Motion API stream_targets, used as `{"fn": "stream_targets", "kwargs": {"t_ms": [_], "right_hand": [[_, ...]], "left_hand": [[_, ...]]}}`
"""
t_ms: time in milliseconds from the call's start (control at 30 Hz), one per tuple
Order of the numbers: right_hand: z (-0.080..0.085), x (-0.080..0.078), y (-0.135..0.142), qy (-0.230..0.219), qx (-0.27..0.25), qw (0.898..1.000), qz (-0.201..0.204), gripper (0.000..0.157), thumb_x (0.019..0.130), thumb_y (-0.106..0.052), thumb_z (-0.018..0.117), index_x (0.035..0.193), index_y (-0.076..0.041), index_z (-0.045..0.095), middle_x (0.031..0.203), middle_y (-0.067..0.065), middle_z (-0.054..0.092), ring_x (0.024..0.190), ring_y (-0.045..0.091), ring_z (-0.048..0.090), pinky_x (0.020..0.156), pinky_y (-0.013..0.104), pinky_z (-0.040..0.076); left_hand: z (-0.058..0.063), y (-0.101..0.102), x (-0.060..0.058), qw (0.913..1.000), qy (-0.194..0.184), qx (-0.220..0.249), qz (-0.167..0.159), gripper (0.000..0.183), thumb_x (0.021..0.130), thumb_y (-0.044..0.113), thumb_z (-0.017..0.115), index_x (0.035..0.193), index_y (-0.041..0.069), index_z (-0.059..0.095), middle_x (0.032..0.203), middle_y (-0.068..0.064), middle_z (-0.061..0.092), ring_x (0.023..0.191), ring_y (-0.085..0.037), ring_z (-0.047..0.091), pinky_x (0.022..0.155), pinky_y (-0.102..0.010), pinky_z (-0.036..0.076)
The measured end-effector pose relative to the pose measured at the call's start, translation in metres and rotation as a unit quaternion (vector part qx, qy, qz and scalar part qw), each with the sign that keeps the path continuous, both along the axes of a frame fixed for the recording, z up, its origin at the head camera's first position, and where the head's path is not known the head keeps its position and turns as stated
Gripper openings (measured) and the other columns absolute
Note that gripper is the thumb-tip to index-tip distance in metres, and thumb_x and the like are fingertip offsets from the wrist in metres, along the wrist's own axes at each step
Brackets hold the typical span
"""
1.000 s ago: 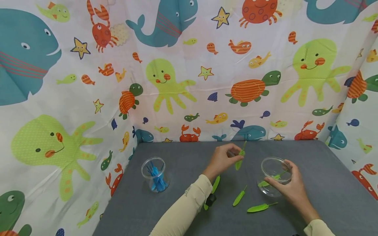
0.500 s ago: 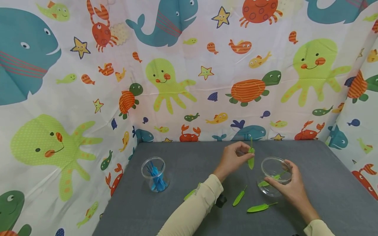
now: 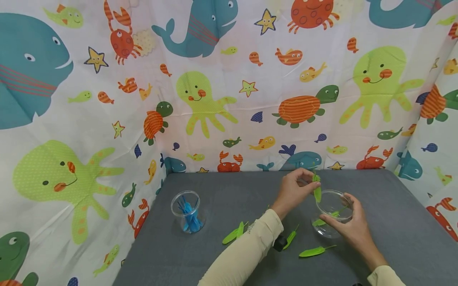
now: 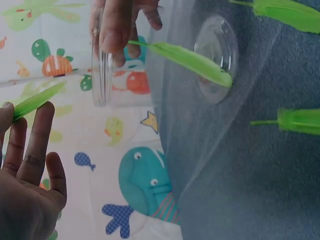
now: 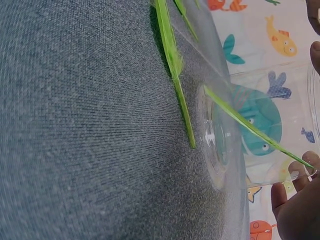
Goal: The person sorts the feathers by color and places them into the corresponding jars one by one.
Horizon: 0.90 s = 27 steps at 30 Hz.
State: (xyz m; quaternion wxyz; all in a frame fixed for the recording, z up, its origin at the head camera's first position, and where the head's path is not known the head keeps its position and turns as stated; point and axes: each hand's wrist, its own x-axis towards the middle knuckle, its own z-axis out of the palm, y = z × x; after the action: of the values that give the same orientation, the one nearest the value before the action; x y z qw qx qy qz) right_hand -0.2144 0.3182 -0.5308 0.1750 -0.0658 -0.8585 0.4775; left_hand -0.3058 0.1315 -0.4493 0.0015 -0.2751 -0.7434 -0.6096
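My left hand (image 3: 294, 190) pinches a green feather (image 3: 317, 193) between thumb and fingertips, its stem upward, beside the left rim of a clear plastic jar (image 3: 330, 233). In the left wrist view the left hand (image 4: 35, 170) holds this feather (image 4: 41, 99) apart from the jar's rim. My right hand (image 3: 354, 226) grips that jar around its upper right side; the jar stands upright on the table. One green feather (image 5: 252, 129) leans slantwise inside it, visible through the wall in the right wrist view.
Several loose green feathers lie on the grey table (image 3: 150, 258): a pair (image 3: 234, 234) left of the left sleeve, one feather (image 3: 315, 252) in front of the jar, another (image 3: 292, 237) partly behind the left wrist. A second clear jar (image 3: 185, 194) with blue feathers (image 3: 193, 221) stands at left.
My left hand has moved rightward with the pinched feather, up to the jar's rim. The right hand and jar have stayed in place. The sleeve has uncovered the feathers at left.
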Motion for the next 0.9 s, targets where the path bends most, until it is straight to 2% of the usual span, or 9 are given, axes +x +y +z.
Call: {"fn": "stream_targets", "kwargs": {"t_ms": [267,533,900], "right_hand": [[0.002,0.001,0.000,0.004,0.005,1.000,0.004,0.111,0.082,-0.029,0.087,0.159,0.000,0.014,0.156,0.030,0.035,0.137,0.050,0.039,0.094,0.067,0.036],[0.000,0.002,0.001,0.005,-0.011,1.000,0.003,0.112,0.081,-0.027,0.088,0.160,-0.001,0.013,0.156,0.031,0.033,0.137,0.050,0.037,0.100,0.073,0.033],[0.000,0.001,0.001,-0.004,-0.017,1.000,0.007,0.111,0.083,-0.029,0.086,0.160,-0.003,0.011,0.159,0.028,0.031,0.140,0.050,0.036,0.099,0.071,0.034]], "left_hand": [[0.002,0.018,0.007,0.9998,0.008,-0.019,-0.007,0.019,0.093,0.026,0.077,0.109,0.019,0.070,0.095,0.006,0.072,0.074,0.008,0.063,0.067,-0.016,0.055],[-0.002,0.028,0.014,0.9998,-0.012,-0.013,-0.010,0.017,0.093,0.023,0.076,0.108,0.018,0.070,0.093,0.006,0.071,0.070,0.009,0.063,0.063,-0.016,0.054],[-0.011,0.032,0.014,0.9996,-0.019,0.003,0.021,0.017,0.091,0.022,0.078,0.106,0.018,0.070,0.092,0.003,0.071,0.069,0.004,0.063,0.061,-0.016,0.054]]}}
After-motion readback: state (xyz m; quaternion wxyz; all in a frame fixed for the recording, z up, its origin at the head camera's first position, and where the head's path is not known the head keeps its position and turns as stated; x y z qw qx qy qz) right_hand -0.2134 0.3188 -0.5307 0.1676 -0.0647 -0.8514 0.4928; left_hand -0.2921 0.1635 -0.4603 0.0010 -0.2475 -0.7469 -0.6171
